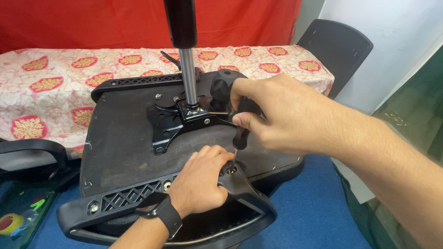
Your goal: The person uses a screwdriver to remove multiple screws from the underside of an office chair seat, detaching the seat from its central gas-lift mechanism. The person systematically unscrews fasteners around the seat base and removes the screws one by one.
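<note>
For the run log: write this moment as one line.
right hand: holds screwdriver upright | tip: at screw in armrest | left hand: presses armrest beside screw | chair seat: upside down

The chair seat (pixel 124 138) lies upside down on the table (pixel 55 78). The metal plate (pixel 184 120) sits on its middle, and the pole (pixel 188 78) stands up from it. The armrest (pixel 249 198) lies at the near edge. Another seat (pixel 339 46) stands behind, to the right.
</note>
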